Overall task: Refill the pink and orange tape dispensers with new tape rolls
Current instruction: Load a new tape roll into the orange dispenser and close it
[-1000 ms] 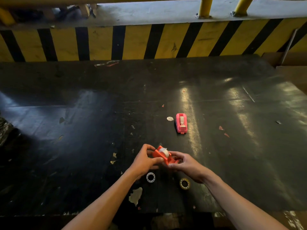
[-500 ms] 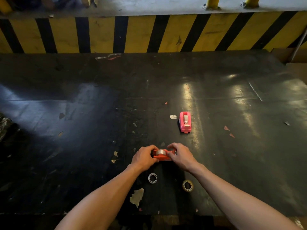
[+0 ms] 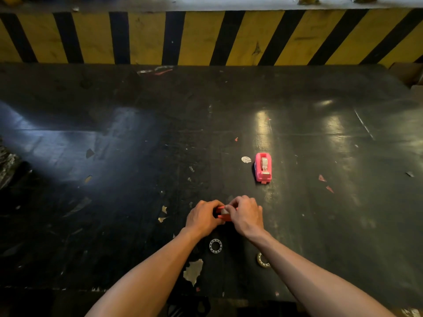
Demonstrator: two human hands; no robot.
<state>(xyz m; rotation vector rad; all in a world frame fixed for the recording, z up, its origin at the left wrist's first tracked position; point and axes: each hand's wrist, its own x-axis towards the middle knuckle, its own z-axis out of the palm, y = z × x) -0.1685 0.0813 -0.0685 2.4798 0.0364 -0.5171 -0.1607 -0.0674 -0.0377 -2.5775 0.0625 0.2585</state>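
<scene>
Currently the orange tape dispenser (image 3: 223, 213) sits on the desk (image 3: 114, 202) at 6 o'clock, clamped between both hands, long axis running 9 to 3 o'clock. Left hand (image 3: 202, 218) grips its 9 o'clock end; right hand (image 3: 247, 215) covers the 3 o'clock end, fingers (image 3: 231, 205) curled narrow over the tape roll (image 3: 224, 210). The pink tape dispenser (image 3: 263, 167) stands apart at 1 o'clock, nearer the right hand, already loaded. Two empty cores (image 3: 215, 245) lie near the wrists.

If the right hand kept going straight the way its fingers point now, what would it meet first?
Its fingers aim left, so the right hand would likely press further into the orange dispenser, then the left hand gripping its other side.
</scene>
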